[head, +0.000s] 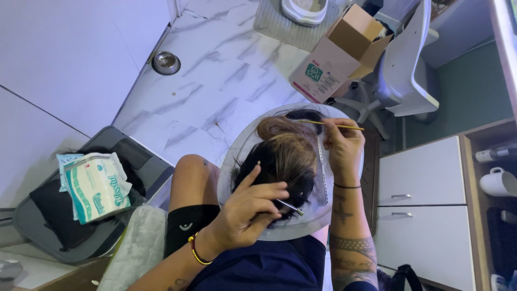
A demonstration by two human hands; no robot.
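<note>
At about one o'clock, a cardboard box (338, 54) stands on the marble floor with open brown flaps, a pale side and a green square label (314, 71). At nine o'clock, a white and green soft plastic pack (97, 187) lies on a grey bag.

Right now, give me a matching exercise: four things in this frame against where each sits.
Things:
1. left hand
2. right hand
3. cardboard box
4. metal bowl

Places:
A. on the marble floor, beside the white wall
B. at the hairpiece's near edge, holding a thin metal tool
C. tipped on the floor, next to the white chair
D. at the hairpiece's far side, pinching a thin yellow stick

Pairs: 1-B, 2-D, 3-C, 4-A
</note>
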